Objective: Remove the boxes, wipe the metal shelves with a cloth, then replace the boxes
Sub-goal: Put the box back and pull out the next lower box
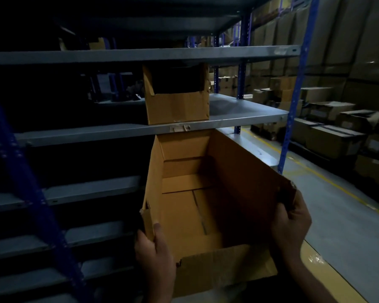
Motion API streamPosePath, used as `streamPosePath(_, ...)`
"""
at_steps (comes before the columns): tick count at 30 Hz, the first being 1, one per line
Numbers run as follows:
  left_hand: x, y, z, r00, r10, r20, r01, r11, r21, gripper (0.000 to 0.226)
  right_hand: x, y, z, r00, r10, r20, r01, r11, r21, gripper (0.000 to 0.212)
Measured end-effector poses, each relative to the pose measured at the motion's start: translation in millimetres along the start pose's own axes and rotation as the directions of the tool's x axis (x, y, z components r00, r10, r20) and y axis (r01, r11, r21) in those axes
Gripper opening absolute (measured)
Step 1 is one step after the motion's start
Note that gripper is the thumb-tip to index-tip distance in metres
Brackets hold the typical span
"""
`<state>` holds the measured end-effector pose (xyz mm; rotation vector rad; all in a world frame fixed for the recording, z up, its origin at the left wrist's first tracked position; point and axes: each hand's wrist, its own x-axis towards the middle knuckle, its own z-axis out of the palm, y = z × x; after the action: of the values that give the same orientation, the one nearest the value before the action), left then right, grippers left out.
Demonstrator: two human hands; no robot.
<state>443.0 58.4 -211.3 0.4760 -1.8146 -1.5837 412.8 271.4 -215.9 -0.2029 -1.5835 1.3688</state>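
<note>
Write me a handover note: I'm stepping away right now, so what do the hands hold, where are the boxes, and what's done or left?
Left hand grips the open box's near left corner; right hand grips its right wall. The box is empty, far end under a metal shelf.
A second box stands on that shelf.
No cloth in view; wiping can't be confirmed. Whether the held box is going in or out is unclear.

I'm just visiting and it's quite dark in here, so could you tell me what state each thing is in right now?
Large box: open-topped, empty, held at both side walls, far end under a shelf.
Left hand: grips the box's left wall, thumb inside.
Right hand: grips the box's torn right corner.
Small box: standing on the middle shelf, front cut low, contents too dark to tell.
Middle shelf: bare metal beside the small box.
</note>
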Motion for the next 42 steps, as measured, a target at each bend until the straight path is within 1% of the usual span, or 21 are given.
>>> streamPosePath(3,-1.4,-10.2,11.2,1.0,-0.013,-0.027,0.013,1.0,0.019,0.024,-4.7,16.5,5.2,0.999,0.043,0.031,-0.043,0.999,0.013,0.036)
streamPosePath(6,14.7,-23.1,24.3,1.0,0.009,0.002,-0.01,0.997,0.078,0.023,7.7,29.1,21.1,0.994,0.074,0.076,-0.074,0.997,0.003,0.032)
streamPosePath(10,42.5,-30.2,42.5,0.995,0.037,0.089,-0.045,0.994,0.097,0.022,32.0,49.9,51.8,0.981,0.108,0.158,-0.102,0.994,-0.051,0.03)
streamPosePath(13,67.9,-38.5,59.1,0.988,-0.009,0.156,-0.012,0.991,0.133,0.026,47.9,64.7,76.7,0.967,0.15,0.204,-0.13,0.986,-0.108,0.026)
streamPosePath(16,103.0,-50.1,80.4,0.97,-0.055,0.236,-0.002,0.972,0.235,0.031,71.4,79.2,106.0,0.957,0.154,0.247,-0.114,0.979,-0.167,0.025)
streamPosePath(21,183.1,-76.8,132.2,0.913,-0.151,0.38,0.039,0.957,0.288,0.03,115.1,120.2,164.1,0.894,0.218,0.392,-0.119,0.958,-0.261,0.034)
streamPosePath(24,232.1,-87.8,167.0,0.909,-0.146,0.391,0.024,0.954,0.3,0.027,144.3,146.5,208.3,0.86,0.245,0.447,-0.107,0.944,-0.313,0.029)
streamPosePath(26,263.9,-92.3,188.1,0.903,-0.151,0.402,0.021,0.951,0.309,0.025,163.6,165.6,239.9,0.835,0.265,0.482,-0.116,0.941,-0.317,0.025)
streamPosePath(27,279.7,-95.2,198.2,0.899,-0.152,0.411,0.014,0.948,0.319,0.025,172.9,175.9,255.9,0.823,0.273,0.498,-0.12,0.941,-0.317,0.028)
streamPosePath(29,309.2,-100.7,216.9,0.893,-0.158,0.421,0.007,0.941,0.337,0.025,189.2,199.2,285.5,0.808,0.306,0.504,-0.138,0.929,-0.342,0.034)
streamPosePath(32,349.7,-105.6,243.3,0.881,-0.174,0.44,0.015,0.94,0.342,0.022,205.3,220.4,322.5,0.791,0.346,0.504,-0.166,0.915,-0.368,0.032)
streamPosePath(38,401.4,-114.1,288.7,0.894,-0.159,0.418,-0.007,0.93,0.367,0.026,229.7,235.2,371.7,0.808,0.312,0.499,-0.13,0.922,-0.366,0.033)
streamPosePath(42,418.1,-119.8,307.5,0.892,-0.179,0.415,0.013,0.929,0.371,0.027,243.5,252.3,391.9,0.799,0.339,0.497,-0.111,0.895,-0.431,0.031)
